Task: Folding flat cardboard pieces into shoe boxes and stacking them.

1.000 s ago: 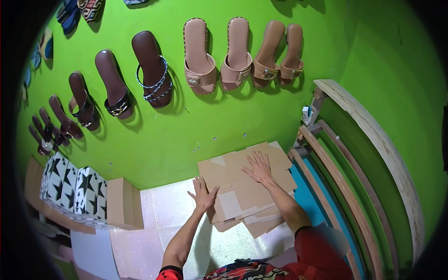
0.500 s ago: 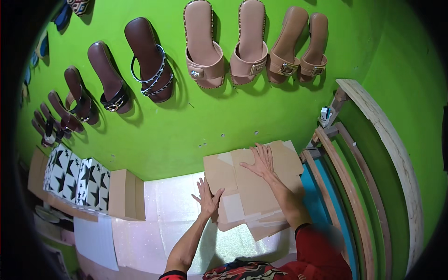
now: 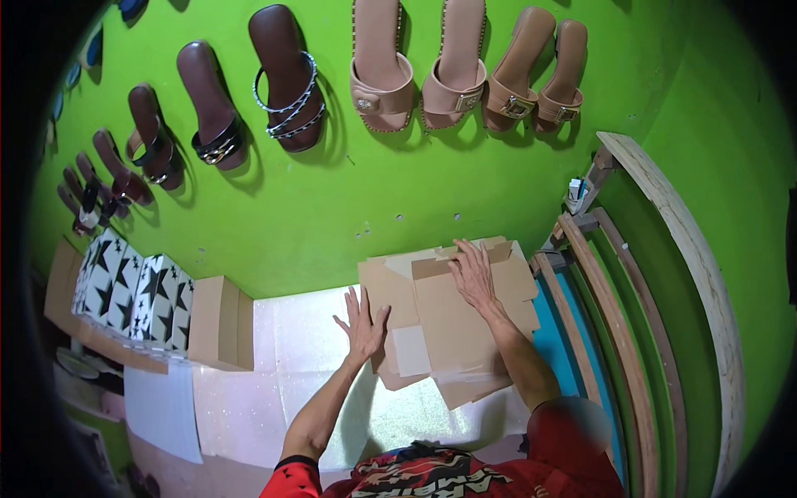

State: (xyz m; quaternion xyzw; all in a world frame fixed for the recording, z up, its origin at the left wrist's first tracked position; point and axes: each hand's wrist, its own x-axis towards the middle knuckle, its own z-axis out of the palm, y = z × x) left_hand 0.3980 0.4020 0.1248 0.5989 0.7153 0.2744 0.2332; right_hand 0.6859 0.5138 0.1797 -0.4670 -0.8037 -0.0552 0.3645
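Observation:
A stack of flat brown cardboard box blanks (image 3: 457, 324) lies on the shiny white tabletop against the green wall. My left hand (image 3: 364, 330) rests at the stack's left edge, fingers spread, holding nothing. At the far edge, my right hand (image 3: 474, 278) has its fingers bent around a cardboard flap (image 3: 438, 266), which stands up from the top piece. The thumb is on the near side of that flap. Pale paper-like patches (image 3: 410, 350) show on the cardboard's left part. Some lower pieces stick out unevenly at the near side.
Several sandals (image 3: 382, 91) hang on the wall above. At the left stand black-and-white star-patterned boxes (image 3: 154, 307) and a plain brown box (image 3: 222, 324). A wooden rack (image 3: 618, 307) with curved-looking rails borders the right side, beside a blue surface (image 3: 558, 332).
My right hand has gone from lying flat with spread fingers to bent fingers at the far edge, where a flap now stands raised. My left hand stays spread at the left edge.

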